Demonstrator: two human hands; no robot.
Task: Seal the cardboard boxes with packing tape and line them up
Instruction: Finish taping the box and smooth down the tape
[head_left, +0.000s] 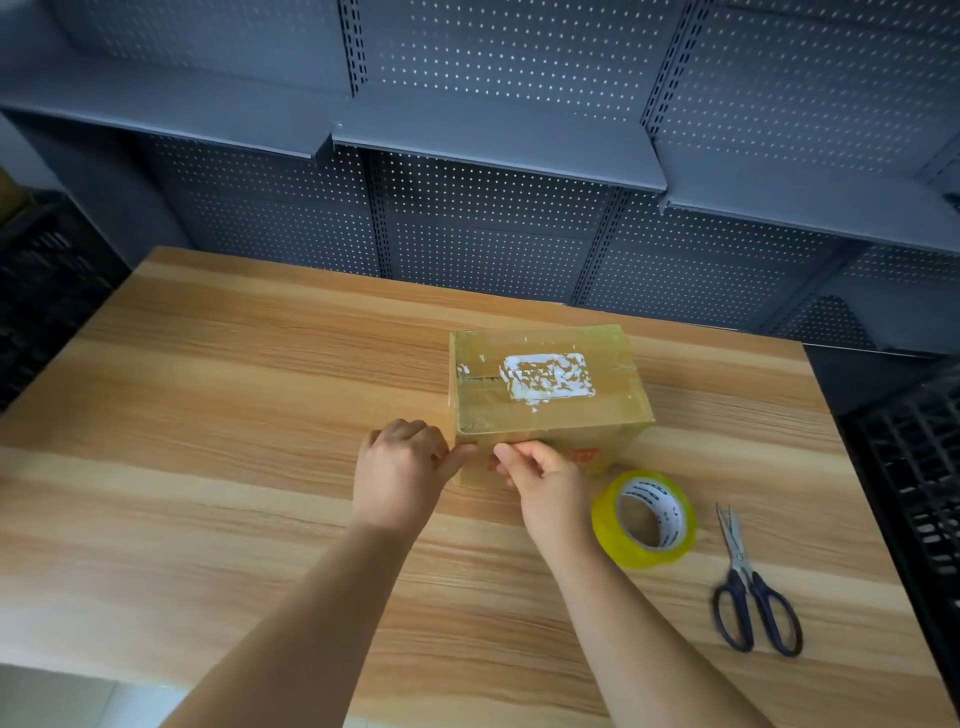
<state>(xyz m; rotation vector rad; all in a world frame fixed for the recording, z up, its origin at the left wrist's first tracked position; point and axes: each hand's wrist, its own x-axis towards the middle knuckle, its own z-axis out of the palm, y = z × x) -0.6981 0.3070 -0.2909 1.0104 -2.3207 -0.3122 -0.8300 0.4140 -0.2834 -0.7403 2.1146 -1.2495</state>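
1. Nearest the camera, the person's two hands reach forward over the tabletop (234, 415). The left hand (400, 467) has its fingers curled and its thumb laid against the near left corner of the cardboard box (545, 384).
2. The right hand (543, 483), just beside the left, also has curled fingers and presses its thumb on the box's near face. Whether either hand pinches a strip of clear tape cannot be told.
3. The box stands touching both hands, just beyond them. Its flaps are down and its top looks glossy with tape, so sealing seems well along. The hands are probably finishing the near side.
4. Just right of the right hand lies the yellow tape roll (615, 540), untouched.
5. Further right of that hand lie the scissors (748, 582), also untouched.
6. Count: two hands, one box, one tape roll, one pair of scissors, and one black crate (47, 280) far left of the hands plus another crate (914, 467) far right.
7. With a single box in view, lining up has seemingly not begun.
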